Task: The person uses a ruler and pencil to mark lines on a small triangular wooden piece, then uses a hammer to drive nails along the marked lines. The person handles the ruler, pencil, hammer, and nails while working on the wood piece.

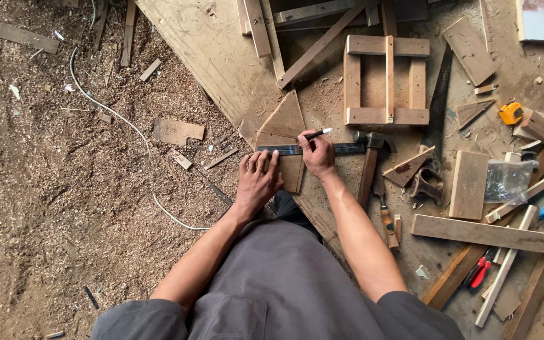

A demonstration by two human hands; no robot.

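Head view is showing the left hand (258, 178) pressing flat, fingers spread, on a thin wooden panel (283, 140) and a dark ruler (310, 149) lying across it. Just right of the panel, the right hand (317, 153) is pinching a marker (318, 133) above the ruler, with a hammer (371, 165) lying farther right.

- The pointed wooden board (284, 135) under both hands is matt brown wood, dusty, with a smooth sawn face.
- The dark ruler (310, 149) across it looks like metal with a dull sheen.
- The marker pen (318, 133) in the right hand (318, 154) is glossy black plastic with a white tip.
- The hammer (373, 160) to the right has a dark metal head and a worn wooden handle.
- The small frame (385, 80) further off is rough, unfinished timber.
- The floor (64, 189) to the left is loose, coarse sawdust.
- The tape measure (510, 113) far right is shiny yellow plastic.
- The cable (121, 119) is smooth white plastic.
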